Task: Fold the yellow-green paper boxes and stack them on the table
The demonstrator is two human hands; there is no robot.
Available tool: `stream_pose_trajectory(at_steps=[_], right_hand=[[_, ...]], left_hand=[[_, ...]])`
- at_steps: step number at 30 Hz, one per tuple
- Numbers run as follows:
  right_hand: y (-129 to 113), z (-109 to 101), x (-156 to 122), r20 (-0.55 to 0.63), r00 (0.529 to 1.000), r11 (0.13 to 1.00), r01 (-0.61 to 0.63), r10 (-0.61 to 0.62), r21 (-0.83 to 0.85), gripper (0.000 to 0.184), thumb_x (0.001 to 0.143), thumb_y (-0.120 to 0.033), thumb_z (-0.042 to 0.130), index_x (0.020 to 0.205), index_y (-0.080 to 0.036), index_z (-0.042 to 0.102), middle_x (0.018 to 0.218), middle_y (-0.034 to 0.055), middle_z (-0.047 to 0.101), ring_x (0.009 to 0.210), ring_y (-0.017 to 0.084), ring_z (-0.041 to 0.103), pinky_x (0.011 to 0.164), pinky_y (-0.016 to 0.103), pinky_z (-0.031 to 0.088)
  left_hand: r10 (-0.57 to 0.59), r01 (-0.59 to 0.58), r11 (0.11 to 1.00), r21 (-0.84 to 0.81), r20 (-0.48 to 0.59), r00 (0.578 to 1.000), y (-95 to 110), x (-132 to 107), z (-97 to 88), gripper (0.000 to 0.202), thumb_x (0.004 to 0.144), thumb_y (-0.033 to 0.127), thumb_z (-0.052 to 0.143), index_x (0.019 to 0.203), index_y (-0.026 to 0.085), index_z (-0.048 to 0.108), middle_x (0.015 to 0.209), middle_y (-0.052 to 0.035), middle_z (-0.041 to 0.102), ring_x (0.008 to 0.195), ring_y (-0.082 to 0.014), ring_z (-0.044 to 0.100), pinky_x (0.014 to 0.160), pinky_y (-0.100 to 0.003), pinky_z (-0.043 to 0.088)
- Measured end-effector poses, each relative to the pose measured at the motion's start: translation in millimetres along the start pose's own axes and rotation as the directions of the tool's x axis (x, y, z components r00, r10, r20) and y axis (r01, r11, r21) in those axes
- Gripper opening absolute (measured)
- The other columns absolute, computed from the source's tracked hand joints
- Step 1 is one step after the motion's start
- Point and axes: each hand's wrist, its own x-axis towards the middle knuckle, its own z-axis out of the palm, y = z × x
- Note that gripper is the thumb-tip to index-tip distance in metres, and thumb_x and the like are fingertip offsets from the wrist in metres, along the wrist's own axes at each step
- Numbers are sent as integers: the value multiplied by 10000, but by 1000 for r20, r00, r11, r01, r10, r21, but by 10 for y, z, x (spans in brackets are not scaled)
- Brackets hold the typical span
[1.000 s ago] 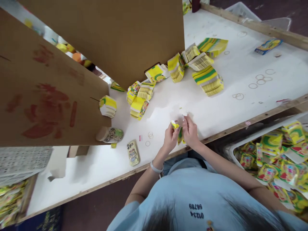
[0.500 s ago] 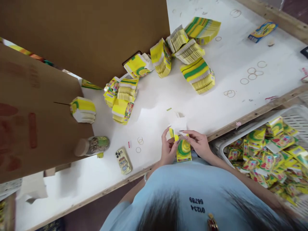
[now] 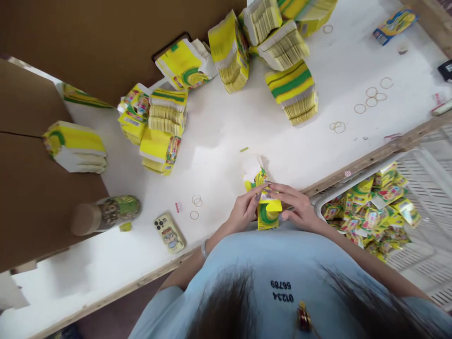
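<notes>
A small yellow-and-green printed carton is at the table's front edge, close against my blue shirt. My left hand grips its left side, thumb and fingers closed on it. My right hand has its fingers stretched across the upper part of the carton, tips touching it near my left fingertips, while the thumb stands apart at the right side. Just beyond my fingers lie more cartons with white flaps showing; where they meet the one I hold is partly hidden.
Bundles of flat cartons stand along the brown cardboard. A white crate of yellow packs is at right. Rubber bands, a blue box, a phone and a jar lie on the table.
My right thumb has moved off the carton and its fingers now reach across the top. A yellow flap shows lower on the carton. The view has shifted, moving the left-hand bundles leftward.
</notes>
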Motion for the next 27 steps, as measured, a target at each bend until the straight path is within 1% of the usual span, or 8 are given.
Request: stream_pose_trajectory(at_steps=[2,5,13,15,18,21,23,27], right_hand=[[-59,30,15,36,975,965,-221,219,139,465,955,-514,645,1351,-270,641,1323,128,710,1201,269,705,932,407,630],[-167,90,53,161,866,794,-499,473,347,484,930,-387,685,1381,-269,559,1151,83,759,968,204,756,800,338,642],[-119,31,57,300,806,600,-583,510,548,476,861,-416,763,1311,-282,680,1146,54,775,928,176,749,776,309,632],[-92,133,36,232,776,562,-597,587,572,417,858,-472,758,1219,-266,737,1034,45,798,821,169,744,681,289,623],[-82,175,-31,-50,727,620,-544,684,566,345,827,-526,768,1031,-248,781,925,38,802,756,171,728,639,282,604],[-107,-266,-265,-466,623,777,-529,629,341,350,834,-568,727,966,-247,768,948,54,794,794,203,731,726,355,613],[-140,-792,-529,-686,556,769,-640,470,8,380,877,-595,640,995,-255,761,960,92,777,833,264,735,797,470,599],[-188,-1577,-926,-706,651,239,-759,280,-606,596,894,-694,543,1276,-268,711,1167,226,707,1137,478,671,954,715,474]], left_hand=[[-36,37,998,60,-6,999,64,2,-31,565,1043,553,416,1409,171,615,996,-93,772,878,-209,706,752,-299,594],[-70,71,993,96,-20,997,112,-5,-54,591,1033,547,450,1474,168,556,919,-72,777,841,-202,708,841,-341,602],[25,-29,986,164,24,999,24,-79,-46,530,1078,467,340,1502,206,524,1131,-98,755,877,-187,703,848,-320,586],[121,-138,957,255,79,989,5,-22,-86,490,1090,407,308,1485,234,541,1106,-91,737,917,-196,687,858,-329,571],[292,-280,843,460,46,955,-56,235,-208,439,1076,410,375,1427,247,581,1111,-98,674,1018,-224,626,903,-377,541],[337,-155,789,594,-207,918,-179,648,-373,588,934,503,666,1426,209,533,1293,-146,581,1192,-278,546,980,-437,508],[247,-43,824,565,-291,924,-272,913,-474,671,794,475,834,1334,181,564,1206,-126,611,1093,-260,583,926,-411,524],[137,-17,835,549,-179,974,-362,1212,-613,223,868,354,782,846,178,646,812,-18,617,788,-182,584,781,-338,520]])
